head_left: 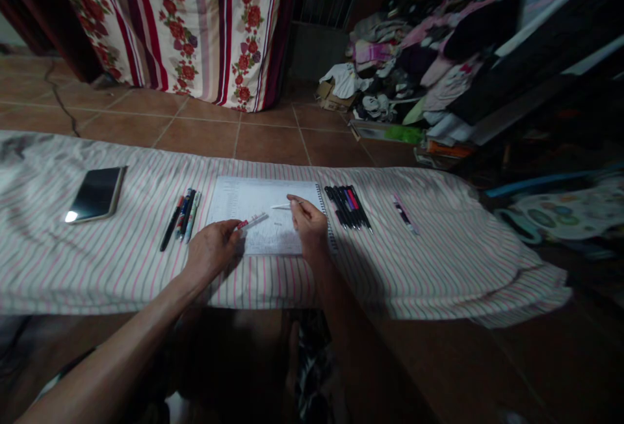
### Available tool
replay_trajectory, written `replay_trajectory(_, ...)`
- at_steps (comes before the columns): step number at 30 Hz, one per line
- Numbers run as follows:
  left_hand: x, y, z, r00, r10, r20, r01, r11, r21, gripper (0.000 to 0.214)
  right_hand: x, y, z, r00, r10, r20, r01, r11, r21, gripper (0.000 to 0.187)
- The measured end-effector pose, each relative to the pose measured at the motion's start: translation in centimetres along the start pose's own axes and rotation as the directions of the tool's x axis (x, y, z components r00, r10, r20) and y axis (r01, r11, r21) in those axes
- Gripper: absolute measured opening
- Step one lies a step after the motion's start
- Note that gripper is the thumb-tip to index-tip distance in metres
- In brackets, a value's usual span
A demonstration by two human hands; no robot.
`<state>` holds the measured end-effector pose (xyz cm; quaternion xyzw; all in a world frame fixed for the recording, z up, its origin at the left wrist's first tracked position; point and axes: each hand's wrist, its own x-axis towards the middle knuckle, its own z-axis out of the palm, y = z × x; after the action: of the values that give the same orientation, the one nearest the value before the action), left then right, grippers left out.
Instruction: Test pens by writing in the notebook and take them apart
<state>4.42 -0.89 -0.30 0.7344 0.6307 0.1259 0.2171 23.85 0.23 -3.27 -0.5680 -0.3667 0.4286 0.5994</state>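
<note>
A spiral notebook lies open on a striped cloth spread over a low surface. My left hand rests at the notebook's lower left, closed on a white pen with a red part that points right across the page. My right hand is on the page's right side, fingers pinched on a small white piece that could be a pen or its cap.
Several pens lie left of the notebook and a row of dark pens right of it, one more pen further right. A phone lies far left. Clothes are piled at the back right; a flowered curtain hangs behind.
</note>
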Motion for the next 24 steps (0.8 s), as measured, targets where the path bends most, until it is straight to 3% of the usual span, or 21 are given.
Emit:
replay_trajectory(4,0.0,-0.1,-0.1,1.0,-0.01,0.002,0.01,1.0,0.027,0.037,-0.1,0.6,-0.4,0.997,-0.073,-0.001,0.073,0.989,-0.126,0.029)
replay_trajectory(7,-0.1,-0.2,-0.3,1.0,-0.005,-0.002,0.005,0.999,0.04,0.036,-0.4,0.7,-1.4,0.992,-0.116,0.046,0.124,0.933,-0.337,0.023)
replay_trajectory(11,-0.2,-0.1,-0.4,1.0,-0.006,0.008,0.006,1.0,0.027,0.036,-0.9,0.7,-2.4,0.928,-0.323,0.185,0.359,0.642,-0.678,0.022)
replay_trajectory(17,-0.1,0.2,-0.2,1.0,-0.009,0.006,0.008,0.999,0.036,0.035,-1.2,1.4,-2.2,0.841,-0.408,0.356,0.5,0.332,-0.8,0.019)
replay_trajectory(20,-0.1,0.4,0.0,1.0,0.001,-0.004,-0.001,0.999,0.053,0.035,-1.4,1.6,-2.0,0.842,-0.407,0.354,0.485,0.281,-0.828,0.018)
replay_trajectory(24,-0.2,0.8,0.0,0.999,0.039,-0.004,-0.039,0.993,0.112,0.036,-1.7,1.6,-1.9,0.852,-0.406,0.332,0.467,0.299,-0.833,0.019)
